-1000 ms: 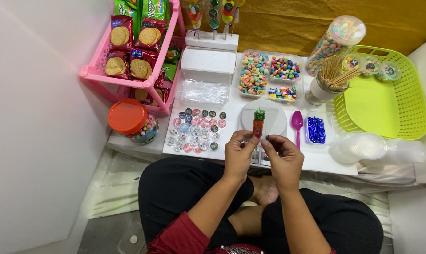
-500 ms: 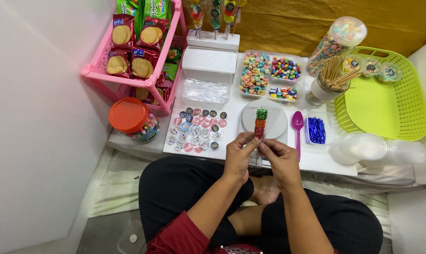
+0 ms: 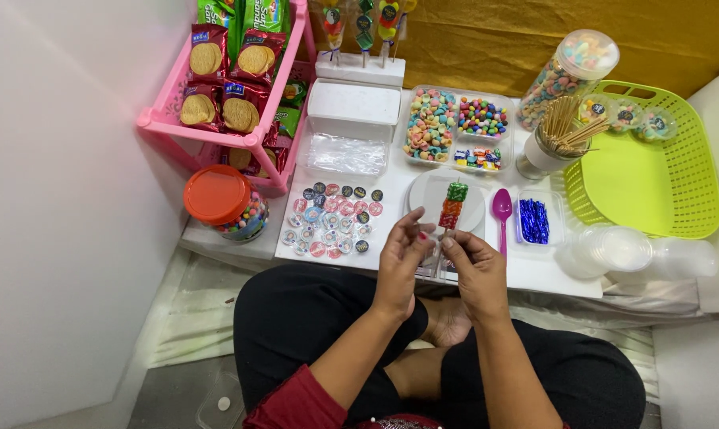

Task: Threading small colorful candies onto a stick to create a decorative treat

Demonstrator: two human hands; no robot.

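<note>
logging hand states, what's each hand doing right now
Left hand: closed, pinching the candy skewer by its lower end.
Right hand: closed on the same skewer's lower end.

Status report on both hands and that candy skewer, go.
Left hand and right hand both pinch the candy skewer at its lower end. Skewer upright over the white plate. Purple spoon beside, nothing blocking.

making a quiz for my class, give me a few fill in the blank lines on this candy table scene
1. Both hands, left hand and right hand, hold a skewer of candy over a round ____ plate.
2. The spoon right of the plate is ____.
3. The jar by the pink rack has an ____ lid.
4. The basket is ____.

Missing words: white; purple; orange; green
</note>
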